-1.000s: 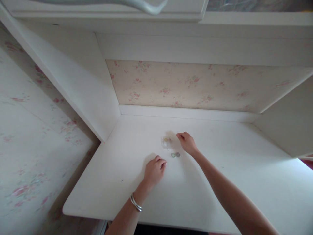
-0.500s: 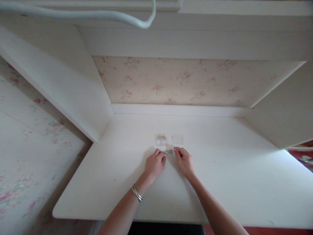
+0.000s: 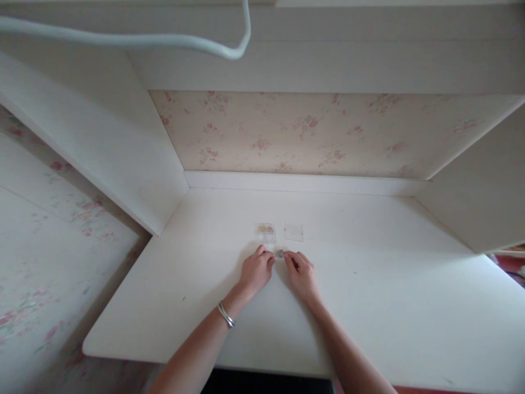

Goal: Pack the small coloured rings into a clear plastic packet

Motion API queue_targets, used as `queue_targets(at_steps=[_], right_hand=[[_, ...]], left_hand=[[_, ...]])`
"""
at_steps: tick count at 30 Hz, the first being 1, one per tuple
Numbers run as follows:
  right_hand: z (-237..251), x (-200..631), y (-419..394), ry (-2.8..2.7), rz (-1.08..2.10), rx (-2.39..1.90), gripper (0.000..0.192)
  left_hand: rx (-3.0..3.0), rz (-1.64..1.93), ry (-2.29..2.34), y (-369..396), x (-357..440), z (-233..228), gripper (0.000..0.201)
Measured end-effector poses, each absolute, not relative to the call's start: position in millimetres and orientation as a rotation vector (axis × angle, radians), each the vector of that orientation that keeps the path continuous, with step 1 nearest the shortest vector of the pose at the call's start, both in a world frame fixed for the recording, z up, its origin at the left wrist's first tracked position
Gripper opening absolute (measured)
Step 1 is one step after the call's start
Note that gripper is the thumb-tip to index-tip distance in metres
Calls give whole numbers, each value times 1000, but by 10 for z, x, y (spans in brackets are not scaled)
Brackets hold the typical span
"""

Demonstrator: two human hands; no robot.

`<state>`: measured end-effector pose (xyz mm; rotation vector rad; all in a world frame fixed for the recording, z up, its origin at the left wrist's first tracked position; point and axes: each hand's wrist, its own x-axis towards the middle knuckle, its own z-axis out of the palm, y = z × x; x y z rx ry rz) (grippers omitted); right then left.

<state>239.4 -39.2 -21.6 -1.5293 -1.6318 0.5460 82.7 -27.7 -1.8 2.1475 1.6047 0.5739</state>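
Both hands, left (image 3: 256, 270) and right (image 3: 301, 272), have converged, now pinching a small trinket (image 3: 280, 253) near two clear cases (image 3: 265, 231).

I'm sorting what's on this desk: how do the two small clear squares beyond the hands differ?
The left clear square has something yellowish in or on it; the right clear square looks bare. The left clear square lies just beyond the left hand, while the right clear square lies beyond the right hand. Both lie flat on the white desk, side by side and apart, similar in size, untouched by either hand.
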Motion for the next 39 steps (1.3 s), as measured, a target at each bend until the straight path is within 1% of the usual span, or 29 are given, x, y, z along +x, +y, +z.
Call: queue_targets(at_steps=[5,9,13,18,23,27,30,33,36,39], right_hand=[[-245,2411,-406,-1795,489,-1551,34],[-216,2374,-416,-2043,353,-1560,29],[-162,2324,-417,-2181,249,-1574,28],[-138,2312,-420,-2226,189,-1580,29],[-190,2313,-415,-2234,171,-1538,26],[-237,2338,-423,-2179,212,-1519,24],[-254,2359,-433,-2104,284,-1512,25],[-233,2343,-412,-2024,331,-1517,26],[-159,2271,-327,-1995,320,-1509,26],[-50,2165,-180,-2011,252,-1486,26]], left_hand=[[1992,825,1500,-230,766,-56,21],[1935,931,1497,-156,696,-11,21],[1971,995,1576,-32,629,51,21],[2053,950,1682,165,579,89,20],[2100,847,1737,283,592,46,18],[2095,896,1699,273,580,-17,21],[2021,1001,1673,199,525,-49,23],[1914,1023,1645,57,472,-62,24],[1853,956,1594,-142,472,-59,24],[1924,839,1543,-363,535,-29,21]])
